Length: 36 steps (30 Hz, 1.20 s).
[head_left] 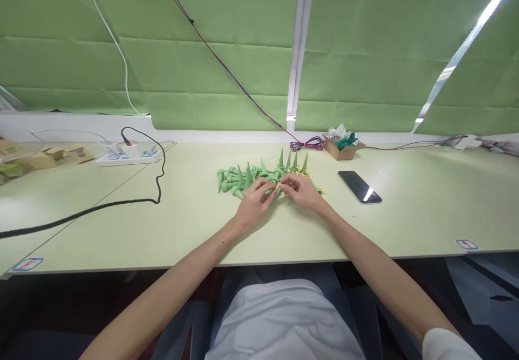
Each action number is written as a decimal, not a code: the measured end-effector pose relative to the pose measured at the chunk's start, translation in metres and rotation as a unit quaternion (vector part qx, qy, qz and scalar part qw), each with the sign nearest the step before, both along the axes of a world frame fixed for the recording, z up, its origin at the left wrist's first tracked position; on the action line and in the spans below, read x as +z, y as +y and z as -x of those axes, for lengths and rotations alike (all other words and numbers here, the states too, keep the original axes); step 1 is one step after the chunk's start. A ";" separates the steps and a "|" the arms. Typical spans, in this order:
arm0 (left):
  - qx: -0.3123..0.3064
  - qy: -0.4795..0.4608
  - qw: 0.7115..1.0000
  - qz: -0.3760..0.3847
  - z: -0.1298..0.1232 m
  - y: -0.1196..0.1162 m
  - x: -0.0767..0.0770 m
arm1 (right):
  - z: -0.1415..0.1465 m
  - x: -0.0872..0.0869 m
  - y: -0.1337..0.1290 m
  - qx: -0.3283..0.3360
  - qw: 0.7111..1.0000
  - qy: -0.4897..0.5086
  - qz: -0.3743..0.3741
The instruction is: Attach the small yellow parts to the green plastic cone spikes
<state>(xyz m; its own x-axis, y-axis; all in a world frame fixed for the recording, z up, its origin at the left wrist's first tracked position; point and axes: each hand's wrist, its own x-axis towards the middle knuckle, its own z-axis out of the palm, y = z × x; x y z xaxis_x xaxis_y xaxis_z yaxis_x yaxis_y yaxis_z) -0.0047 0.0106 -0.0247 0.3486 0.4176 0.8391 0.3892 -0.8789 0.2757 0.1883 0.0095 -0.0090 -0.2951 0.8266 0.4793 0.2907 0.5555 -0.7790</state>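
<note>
No words or numbers can be read. The table (182, 225) has a left sticker (27, 264) and a right sticker (467, 244), both stuck flat close to its front edge. Each one has a blue line around it and a red mark inside. The red marks are too small and blurry to tell what they say.

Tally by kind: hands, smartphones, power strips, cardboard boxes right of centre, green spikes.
Left hand and right hand: 2
Smartphone: 1
Power strip: 1
Cardboard box: 1
Total: 5, excluding green spikes, too overlapped to count.
</note>
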 end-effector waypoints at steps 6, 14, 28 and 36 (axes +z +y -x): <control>0.002 0.020 0.999 -0.033 0.001 0.001 -0.001 | -0.001 -0.001 0.001 0.002 1.000 -0.009 0.006; -0.006 0.038 0.998 -0.050 0.002 0.001 -0.001 | -0.002 -0.003 0.002 -0.004 1.000 -0.031 0.001; -0.008 0.049 0.997 -0.056 0.002 -0.001 0.000 | -0.002 0.000 0.000 -0.024 0.997 -0.069 -0.005; -0.003 0.054 0.997 -0.054 0.002 0.000 -0.002 | -0.002 0.000 0.000 -0.026 0.997 -0.077 -0.008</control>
